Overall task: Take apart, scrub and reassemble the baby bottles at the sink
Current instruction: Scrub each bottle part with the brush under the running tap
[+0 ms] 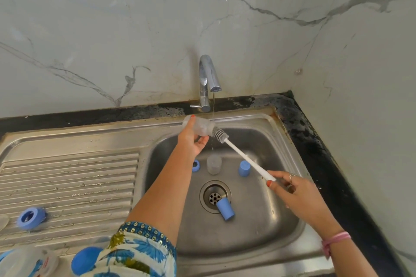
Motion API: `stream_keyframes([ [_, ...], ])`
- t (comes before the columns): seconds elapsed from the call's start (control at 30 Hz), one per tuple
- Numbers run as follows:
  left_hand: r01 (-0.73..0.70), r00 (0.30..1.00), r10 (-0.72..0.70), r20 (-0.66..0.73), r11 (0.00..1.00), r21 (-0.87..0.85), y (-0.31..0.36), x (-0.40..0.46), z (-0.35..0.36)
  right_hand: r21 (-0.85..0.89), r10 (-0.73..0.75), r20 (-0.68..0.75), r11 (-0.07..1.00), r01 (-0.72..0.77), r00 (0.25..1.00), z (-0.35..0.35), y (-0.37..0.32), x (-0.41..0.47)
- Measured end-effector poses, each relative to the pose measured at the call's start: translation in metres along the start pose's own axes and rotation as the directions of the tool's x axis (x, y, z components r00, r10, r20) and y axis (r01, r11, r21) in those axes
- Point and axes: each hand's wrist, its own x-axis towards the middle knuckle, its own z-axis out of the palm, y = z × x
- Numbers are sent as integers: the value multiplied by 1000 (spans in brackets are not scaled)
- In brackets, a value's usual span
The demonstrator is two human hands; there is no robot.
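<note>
My left hand (191,139) grips a clear baby bottle (201,127) lying sideways above the sink basin (258,227), its mouth pointing right under a thin trickle from the tap (208,78). My right hand (292,191) pinches the white handle of a bottle brush (245,158); its grey bristle head (220,134) sits at the bottle's mouth. In the basin stand a second clear bottle (214,165), a blue cap (244,168) and a blue ring (195,166). Another blue cap (225,209) lies beside the drain (215,197).
On the ridged drainboard (67,186) at left sits a blue screw ring (31,218). Near the bottom left edge are a clear container (29,263) and a blue rounded item (84,262), partly hidden by my sleeve. A dark counter (315,141) and marble walls enclose the sink.
</note>
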Motion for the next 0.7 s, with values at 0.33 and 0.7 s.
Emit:
stream_keyframes([
  [0.33,30,999,-42,32,950,310,13,-9,22,-698,-227,113,675,240,967,12,-22,10],
  [0.7,-75,981,16,195,950,302,-6,-4,36,142,21,127,989,-39,992,41,-35,23],
])
